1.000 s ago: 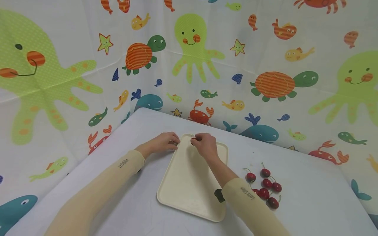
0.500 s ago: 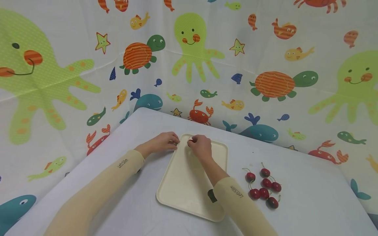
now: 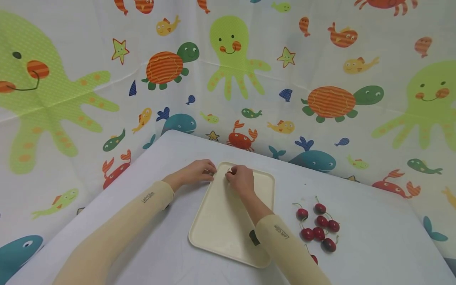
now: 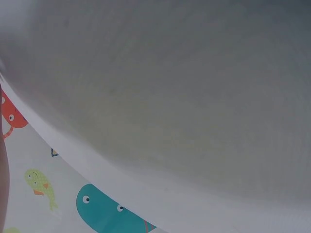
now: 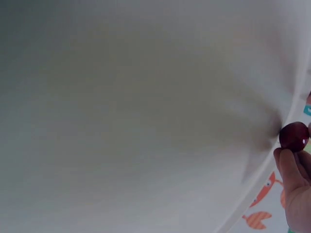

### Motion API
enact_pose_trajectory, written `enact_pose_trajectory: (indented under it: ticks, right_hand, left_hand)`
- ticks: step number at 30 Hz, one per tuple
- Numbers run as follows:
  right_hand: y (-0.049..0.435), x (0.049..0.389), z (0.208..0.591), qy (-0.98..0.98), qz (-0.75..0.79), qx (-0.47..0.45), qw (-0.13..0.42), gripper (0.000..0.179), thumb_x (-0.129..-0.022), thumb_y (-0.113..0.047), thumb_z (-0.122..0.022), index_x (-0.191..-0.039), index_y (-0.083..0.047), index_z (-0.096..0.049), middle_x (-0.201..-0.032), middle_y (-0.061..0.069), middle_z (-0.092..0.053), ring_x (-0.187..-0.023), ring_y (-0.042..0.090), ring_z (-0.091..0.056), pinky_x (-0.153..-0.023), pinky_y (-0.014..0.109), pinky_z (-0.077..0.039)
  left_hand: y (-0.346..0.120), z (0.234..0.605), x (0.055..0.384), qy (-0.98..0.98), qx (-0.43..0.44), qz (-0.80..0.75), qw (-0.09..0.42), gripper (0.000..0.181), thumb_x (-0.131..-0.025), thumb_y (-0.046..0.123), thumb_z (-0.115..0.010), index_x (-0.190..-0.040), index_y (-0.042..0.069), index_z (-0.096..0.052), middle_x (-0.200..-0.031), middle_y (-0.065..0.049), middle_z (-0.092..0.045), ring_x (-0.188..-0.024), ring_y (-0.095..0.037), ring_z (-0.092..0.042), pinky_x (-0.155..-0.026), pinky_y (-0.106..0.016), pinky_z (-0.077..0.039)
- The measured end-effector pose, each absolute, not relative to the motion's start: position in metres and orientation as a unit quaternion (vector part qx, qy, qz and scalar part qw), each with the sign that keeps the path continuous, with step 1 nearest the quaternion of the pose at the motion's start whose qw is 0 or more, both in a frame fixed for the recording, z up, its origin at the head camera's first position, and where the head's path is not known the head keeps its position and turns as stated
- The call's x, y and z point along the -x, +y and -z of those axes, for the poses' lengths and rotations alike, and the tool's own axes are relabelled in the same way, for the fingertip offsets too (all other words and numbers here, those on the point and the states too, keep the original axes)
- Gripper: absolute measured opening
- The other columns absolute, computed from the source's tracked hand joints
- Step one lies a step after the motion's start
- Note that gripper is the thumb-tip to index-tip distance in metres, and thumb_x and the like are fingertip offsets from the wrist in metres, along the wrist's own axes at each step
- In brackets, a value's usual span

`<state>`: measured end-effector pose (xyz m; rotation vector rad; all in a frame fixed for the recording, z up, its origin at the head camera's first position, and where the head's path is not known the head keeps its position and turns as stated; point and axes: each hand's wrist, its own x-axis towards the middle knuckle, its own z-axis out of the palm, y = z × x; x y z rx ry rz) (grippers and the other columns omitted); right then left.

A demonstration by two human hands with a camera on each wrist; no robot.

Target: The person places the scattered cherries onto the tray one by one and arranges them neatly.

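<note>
White table, right hand (image 3: 241, 180) fingers pinching cherry (image 5: 294, 136) over tray (image 3: 221, 221), left hand (image 3: 195, 172) gripping rim.

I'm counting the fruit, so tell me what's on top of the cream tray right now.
Only the right hand is over the tray, pinching one cherry near its far rim. Whether the cherry touches the tray is hidden. The other cherries lie on the table beside it.
</note>
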<state>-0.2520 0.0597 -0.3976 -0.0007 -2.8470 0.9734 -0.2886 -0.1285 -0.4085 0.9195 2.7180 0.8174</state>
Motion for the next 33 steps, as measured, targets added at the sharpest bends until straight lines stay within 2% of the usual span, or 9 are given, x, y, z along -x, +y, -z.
enact_pose_trajectory:
  ticks: [11, 19, 26, 33]
  right_hand:
    - [0.0571, 0.254, 0.3969, -0.94, -0.337, 0.021, 0.048, 0.024, -0.081, -0.023, -0.069, -0.097, -0.005, -0.07, -0.089, 0.008, -0.069, -0.084, 0.022, -0.057, -0.077, 0.033, -0.052]
    - [0.0564, 0.2534, 0.3964, -0.944, -0.325, 0.017, 0.055, 0.022, -0.079, -0.025, -0.071, -0.089, -0.005, -0.07, -0.08, 0.006, -0.066, -0.076, 0.02, -0.054, -0.068, 0.029, -0.048]
    - [0.0561, 0.2524, 0.3962, -0.944, -0.325, 0.014, 0.055, 0.025, -0.079, -0.025, -0.072, -0.094, -0.004, -0.071, -0.086, 0.008, -0.069, -0.08, 0.022, -0.057, -0.075, 0.034, -0.05]
    - [0.0558, 0.2542, 0.3974, -0.947, -0.317, 0.022, 0.052, 0.023, -0.08, -0.025, -0.071, -0.092, -0.005, -0.07, -0.082, 0.006, -0.067, -0.076, 0.021, -0.055, -0.069, 0.031, -0.049]
  left_hand:
    - [-0.1294, 0.4092, 0.2903, 0.907, -0.315, -0.272, 0.072, 0.029, -0.084, 0.02, -0.067, -0.109, 0.007, -0.066, -0.114, -0.006, -0.058, -0.105, -0.021, -0.057, -0.095, -0.036, -0.047]
    - [-0.1307, 0.4097, 0.2905, 0.907, -0.313, -0.27, 0.075, 0.029, -0.084, 0.02, -0.067, -0.11, 0.007, -0.066, -0.115, -0.006, -0.057, -0.106, -0.021, -0.057, -0.095, -0.036, -0.047]
    - [-0.1301, 0.4072, 0.2883, 0.911, -0.308, -0.264, 0.079, 0.029, -0.085, 0.02, -0.066, -0.111, 0.007, -0.066, -0.116, -0.007, -0.057, -0.107, -0.021, -0.056, -0.096, -0.036, -0.047]
    - [-0.13, 0.409, 0.2891, 0.908, -0.314, -0.266, 0.077, 0.029, -0.084, 0.019, -0.066, -0.11, 0.006, -0.066, -0.115, -0.007, -0.057, -0.107, -0.021, -0.056, -0.096, -0.036, -0.047]
